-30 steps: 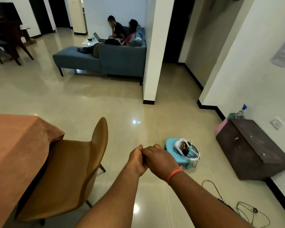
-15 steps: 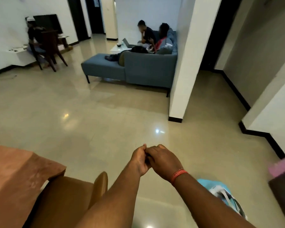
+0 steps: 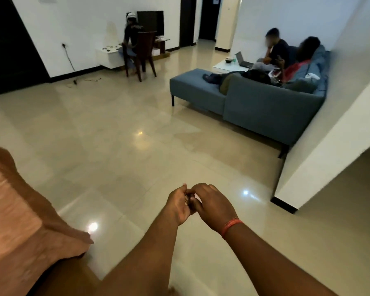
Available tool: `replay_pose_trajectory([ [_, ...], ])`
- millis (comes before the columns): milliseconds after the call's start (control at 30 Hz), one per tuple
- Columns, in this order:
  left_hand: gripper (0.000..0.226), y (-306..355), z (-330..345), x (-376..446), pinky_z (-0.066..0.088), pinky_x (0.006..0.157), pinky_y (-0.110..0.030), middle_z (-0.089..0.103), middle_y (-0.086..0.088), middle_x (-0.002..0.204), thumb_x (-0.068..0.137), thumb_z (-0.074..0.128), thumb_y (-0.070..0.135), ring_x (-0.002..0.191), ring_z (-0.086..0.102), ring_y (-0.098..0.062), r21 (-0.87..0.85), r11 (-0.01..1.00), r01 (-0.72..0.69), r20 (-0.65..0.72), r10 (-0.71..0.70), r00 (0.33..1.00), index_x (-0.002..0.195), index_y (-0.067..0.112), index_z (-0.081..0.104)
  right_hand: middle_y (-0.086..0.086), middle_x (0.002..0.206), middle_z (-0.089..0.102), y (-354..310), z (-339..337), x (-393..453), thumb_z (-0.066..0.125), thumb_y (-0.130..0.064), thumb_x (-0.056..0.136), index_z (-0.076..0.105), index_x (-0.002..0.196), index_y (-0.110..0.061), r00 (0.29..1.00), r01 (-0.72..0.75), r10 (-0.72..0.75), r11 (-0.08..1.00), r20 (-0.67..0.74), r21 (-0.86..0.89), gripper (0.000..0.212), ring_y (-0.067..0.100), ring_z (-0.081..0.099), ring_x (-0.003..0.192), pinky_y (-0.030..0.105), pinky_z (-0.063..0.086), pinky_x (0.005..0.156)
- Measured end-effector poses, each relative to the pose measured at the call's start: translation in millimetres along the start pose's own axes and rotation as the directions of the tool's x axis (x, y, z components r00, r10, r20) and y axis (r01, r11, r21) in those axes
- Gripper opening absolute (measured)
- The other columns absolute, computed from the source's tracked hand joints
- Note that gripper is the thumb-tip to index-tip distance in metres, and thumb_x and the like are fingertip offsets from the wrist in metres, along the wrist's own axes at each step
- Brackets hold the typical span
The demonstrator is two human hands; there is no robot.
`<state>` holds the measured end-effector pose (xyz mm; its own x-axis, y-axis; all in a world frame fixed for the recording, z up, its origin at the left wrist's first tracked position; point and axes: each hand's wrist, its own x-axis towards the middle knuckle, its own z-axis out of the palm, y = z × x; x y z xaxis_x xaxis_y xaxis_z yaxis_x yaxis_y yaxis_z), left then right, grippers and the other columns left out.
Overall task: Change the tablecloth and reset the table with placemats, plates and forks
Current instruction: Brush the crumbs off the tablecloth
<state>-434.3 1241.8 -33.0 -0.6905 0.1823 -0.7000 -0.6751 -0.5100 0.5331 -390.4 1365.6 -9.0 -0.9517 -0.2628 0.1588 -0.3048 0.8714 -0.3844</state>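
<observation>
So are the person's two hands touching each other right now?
Touching. The head view shows the left hand and right hand meeting, fingers overlapping around something small and dark.

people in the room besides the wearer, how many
3: one seated on a chair at the far wall, two sitting on the blue sofa. Another may be lying there, partly hidden.

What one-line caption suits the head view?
Left hand and right hand meet, fingering a small dark object above the glossy floor, beside the brown tablecloth.
</observation>
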Motion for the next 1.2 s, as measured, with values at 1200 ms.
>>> replay_pose_trajectory([
  [1200, 0.021, 403.4, -494.8, 46.6, 0.012, 0.048, -0.021, 0.027, -0.001, 0.059, 0.097, 0.040, 0.015, 0.045, 0.015, -0.014, -0.266, 0.693, -0.670, -0.959, -0.119, 0.258, 0.078, 0.011, 0.049, 0.008, 0.127, 0.058, -452.0, 338.3, 579.8, 0.052, -0.029, 0.100, 0.057, 0.125, -0.011, 0.110, 0.799, -0.888, 0.346, 0.447, 0.491, 0.031, 0.028, 0.055, 0.117, 0.034, 0.042, 0.095],
])
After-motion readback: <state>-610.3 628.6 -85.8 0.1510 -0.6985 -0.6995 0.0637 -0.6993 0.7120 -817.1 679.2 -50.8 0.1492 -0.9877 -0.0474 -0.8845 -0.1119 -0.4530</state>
